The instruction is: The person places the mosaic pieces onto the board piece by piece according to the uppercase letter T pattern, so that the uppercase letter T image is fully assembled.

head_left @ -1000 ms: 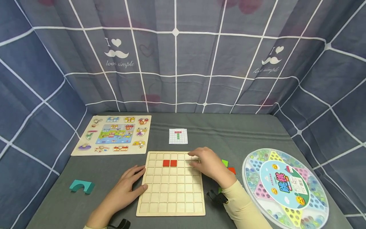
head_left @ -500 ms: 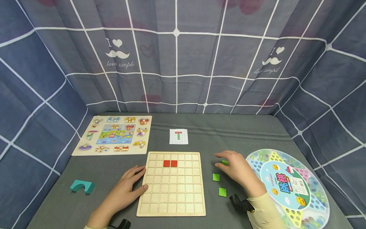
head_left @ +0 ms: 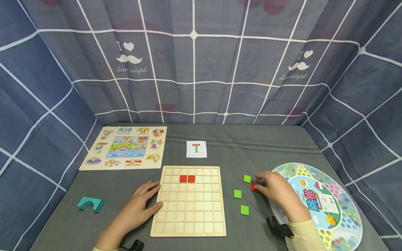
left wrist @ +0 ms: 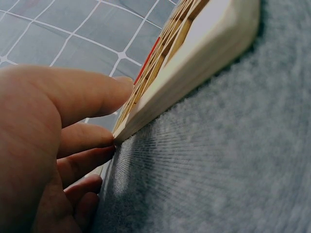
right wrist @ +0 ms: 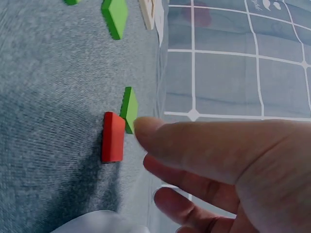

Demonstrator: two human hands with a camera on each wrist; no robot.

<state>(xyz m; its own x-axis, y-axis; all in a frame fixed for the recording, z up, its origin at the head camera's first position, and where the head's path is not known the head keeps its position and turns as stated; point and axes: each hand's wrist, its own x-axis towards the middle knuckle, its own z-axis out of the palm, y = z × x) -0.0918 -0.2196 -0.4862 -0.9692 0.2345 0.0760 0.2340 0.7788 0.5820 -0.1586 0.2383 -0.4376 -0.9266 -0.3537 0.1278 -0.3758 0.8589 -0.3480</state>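
Observation:
My left hand (head_left: 138, 205) rests at the left side of a wooden grid board (head_left: 188, 212), thumb and fingertips touching its edge. Two red square tiles (head_left: 183, 179) lie side by side in cells near the board's top. Right of the board, my right hand (head_left: 282, 193) hovers over a loose red tile (head_left: 253, 187), partly covered by the fingers in the head view. In the right wrist view that red tile (right wrist: 113, 138) lies on the cloth, apart from the thumb (right wrist: 150, 131). A green tile (head_left: 247, 179) lies beside it; two more green tiles (head_left: 237, 194) lie nearer the board.
Behind the board lies a small pattern card (head_left: 196, 149) with a red and green T. A wooden knob puzzle (head_left: 125, 164) is at the back left. A teal arch block (head_left: 90, 203) sits at left. A round marble game board (head_left: 348, 209) lies at right, under the right forearm.
My right hand has moved right, from the grid board's upper right corner, past the green tiles, to the loose red tile. My left hand has stayed at the board's edge.

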